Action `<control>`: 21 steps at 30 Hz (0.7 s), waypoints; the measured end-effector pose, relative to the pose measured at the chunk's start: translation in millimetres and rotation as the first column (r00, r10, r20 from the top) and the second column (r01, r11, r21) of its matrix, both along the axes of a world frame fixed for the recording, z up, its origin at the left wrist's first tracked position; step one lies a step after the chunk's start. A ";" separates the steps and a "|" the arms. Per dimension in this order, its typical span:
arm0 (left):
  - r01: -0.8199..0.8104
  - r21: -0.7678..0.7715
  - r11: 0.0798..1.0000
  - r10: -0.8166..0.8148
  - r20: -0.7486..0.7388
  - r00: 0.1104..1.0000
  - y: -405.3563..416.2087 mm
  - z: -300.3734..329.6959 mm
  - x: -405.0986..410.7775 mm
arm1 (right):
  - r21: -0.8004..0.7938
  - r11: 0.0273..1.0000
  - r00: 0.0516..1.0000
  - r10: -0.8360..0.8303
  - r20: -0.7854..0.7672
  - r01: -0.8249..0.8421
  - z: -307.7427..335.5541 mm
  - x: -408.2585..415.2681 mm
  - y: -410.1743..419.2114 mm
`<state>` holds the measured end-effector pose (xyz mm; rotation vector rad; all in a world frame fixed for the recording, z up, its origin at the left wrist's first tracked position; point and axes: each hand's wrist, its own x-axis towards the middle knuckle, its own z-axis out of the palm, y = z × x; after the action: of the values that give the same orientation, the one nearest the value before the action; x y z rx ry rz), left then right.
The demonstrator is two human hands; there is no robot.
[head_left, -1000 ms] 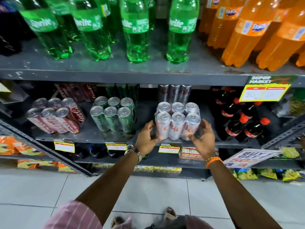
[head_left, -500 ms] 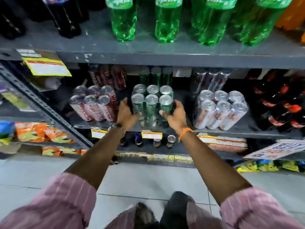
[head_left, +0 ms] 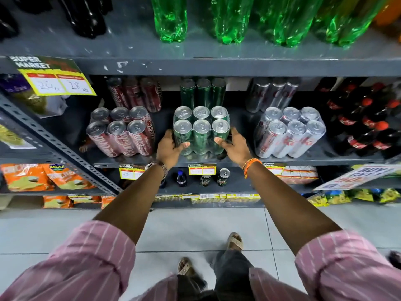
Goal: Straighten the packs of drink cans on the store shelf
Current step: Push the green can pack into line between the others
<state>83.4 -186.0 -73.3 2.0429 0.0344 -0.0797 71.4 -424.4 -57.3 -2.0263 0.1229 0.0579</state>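
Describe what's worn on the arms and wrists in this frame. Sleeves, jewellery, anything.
Both arms wear pink sleeves with thin pale stripes, rolled up above the elbow; forearms are bare. The left hand has a metal-band wristwatch at the wrist. The right hand has an orange thread band tied round the wrist, with a loose end hanging. No gloves; no rings that I can make out.

A second ago both hands clasped the silver pack [head_left: 289, 132]; that pack now stands free, off to the right of the right hand's fingers [head_left: 221, 140]. The left hand [head_left: 170, 146] and right hand [head_left: 235, 145] have shifted leftward to the green pack [head_left: 200, 132], which sits between the fingers, gripped at its two lower sides, thumbs pressed on its front.
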 end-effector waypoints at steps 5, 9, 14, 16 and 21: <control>0.000 -0.049 0.999 0.000 0.014 1.000 1.3 -3.6 -9.4 | -0.007 1.000 1.000 0.009 0.004 -0.009 -1.2 -7.6 0.0; 0.011 -0.062 0.998 -0.010 0.011 1.000 4.6 -3.6 -9.4 | -0.001 1.000 1.000 -0.012 0.024 0.012 -1.7 -12.9 3.4; 0.019 -0.067 0.998 -0.018 0.019 1.000 6.3 -3.1 -15.0 | -0.033 0.999 0.999 -0.006 0.033 0.007 0.8 -17.6 2.7; 0.023 -0.077 0.997 -0.022 0.015 1.000 6.1 -2.2 -15.9 | -0.027 1.000 0.999 -0.013 0.030 0.014 1.2 -19.5 3.6; 0.026 -0.081 0.996 -0.026 0.008 1.000 6.6 0.2 -17.8 | -0.013 0.999 0.999 -0.032 0.025 0.032 4.3 -22.1 6.5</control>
<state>65.6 -179.4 -73.1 1.9625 0.0005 -0.0889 49.3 -418.0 -53.0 -2.0368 0.1405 0.0121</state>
